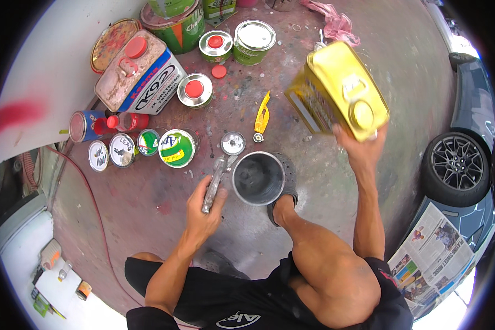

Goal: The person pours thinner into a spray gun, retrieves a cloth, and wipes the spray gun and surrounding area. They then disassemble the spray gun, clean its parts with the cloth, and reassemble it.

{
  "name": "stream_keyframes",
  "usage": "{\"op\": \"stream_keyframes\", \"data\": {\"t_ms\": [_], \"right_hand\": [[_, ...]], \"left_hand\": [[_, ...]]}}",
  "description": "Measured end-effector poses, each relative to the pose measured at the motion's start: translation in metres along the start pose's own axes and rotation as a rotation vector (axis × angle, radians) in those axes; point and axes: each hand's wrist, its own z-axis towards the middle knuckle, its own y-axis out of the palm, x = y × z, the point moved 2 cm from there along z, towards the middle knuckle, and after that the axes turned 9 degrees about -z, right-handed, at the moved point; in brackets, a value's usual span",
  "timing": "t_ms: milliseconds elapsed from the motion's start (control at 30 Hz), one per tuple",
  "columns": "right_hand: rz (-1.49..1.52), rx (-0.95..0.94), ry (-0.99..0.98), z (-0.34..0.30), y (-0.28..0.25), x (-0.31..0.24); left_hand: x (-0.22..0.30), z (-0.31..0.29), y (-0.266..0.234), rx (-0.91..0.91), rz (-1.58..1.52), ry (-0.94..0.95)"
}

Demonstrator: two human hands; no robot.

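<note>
My left hand [203,206] is closed round the metal handle of a spray gun [215,184]. Its round grey cup [258,179] is uncovered at the top, and I look down into a dark inside. My right hand [362,149] grips a yellow rectangular can [341,82] by its near end, close to the round cap. The can is held off the floor, tilted, to the right of the cup. A small round silver lid-like disc [233,143] lies just beyond the cup. Farther off, a yellow utility knife [263,116] rests on the floor.
At the left stand a large thinner can [143,74], several paint tins [177,148] and a red bottle [132,121]. More tins [254,41] are at the back, near a pink rag [338,22]. A red hose [91,190] crosses the floor. A car wheel [457,168] is at right.
</note>
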Motion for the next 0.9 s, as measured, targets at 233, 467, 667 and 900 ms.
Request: {"op": "stream_keyframes", "data": {"t_ms": [233,467,667,900], "right_hand": [[0.235,0.166,-0.054,0.079,0.081,0.042],[0.14,0.253,-0.112,0.095,0.123,0.05],[-0.101,0.091,0.005,0.089,0.1,0.053],[0.248,-0.064,0.433,0.03,0.054,0.107]], "left_hand": [[-0.018,-0.022,-0.03,0.048,0.128,0.026],[-0.053,-0.041,-0.07,0.142,0.436,-0.147],[-0.088,-0.046,-0.089,0.195,0.502,-0.159],[-0.116,-0.034,-0.097,0.144,0.52,-0.171]]}}
